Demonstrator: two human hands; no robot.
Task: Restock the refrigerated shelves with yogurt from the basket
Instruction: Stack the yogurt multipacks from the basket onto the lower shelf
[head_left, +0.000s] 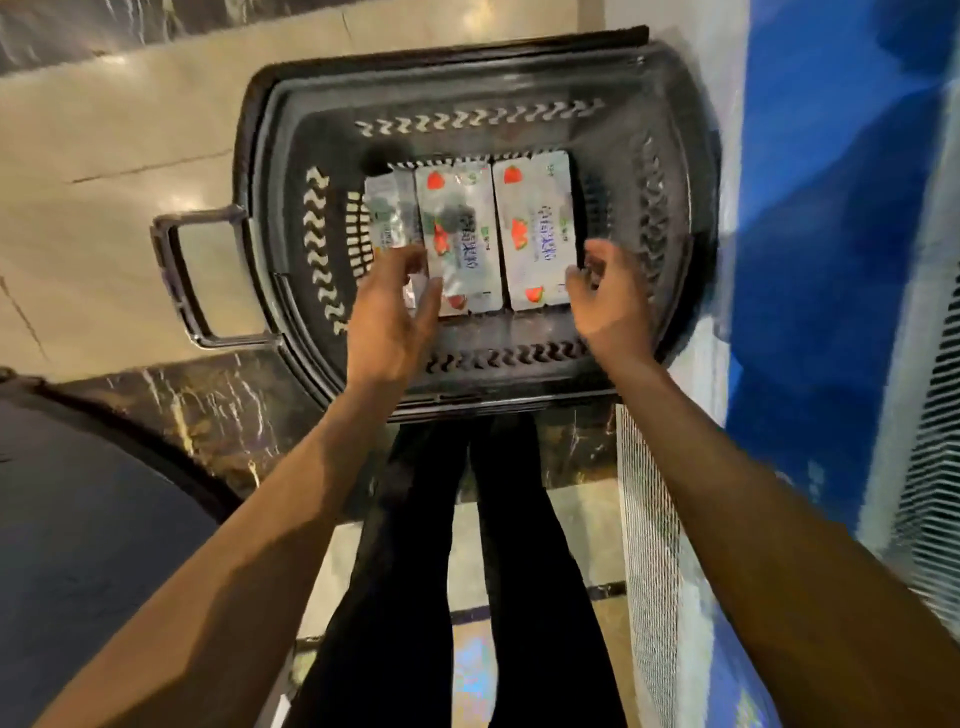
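Three yogurt packs (535, 228) lie flat, side by side, in the dark basket (519, 358) on the floor (104, 130). The left hand (389, 317) hovers over the middle pack's near edge, fingers loosely spread. The right hand (610, 296), relaxed and empty, is just beside the rightmost pack's corner.

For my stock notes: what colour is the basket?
The basket is black, with zigzag slots in its walls; the head view shows it.
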